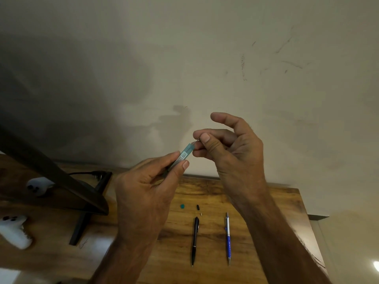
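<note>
Your left hand point(147, 187) grips the teal lead tube point(183, 155) between thumb and fingers, its long axis slanting up toward your right hand point(229, 152), which pinches a thin lead point(197, 141) at the tube's open upper end.

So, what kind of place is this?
Probably a home desk or study corner: a wooden desk, a monitor stand, a black pen and a blue mechanical pencil. The left hand holds a teal lead tube; the right hand pinches a lead.
</note>
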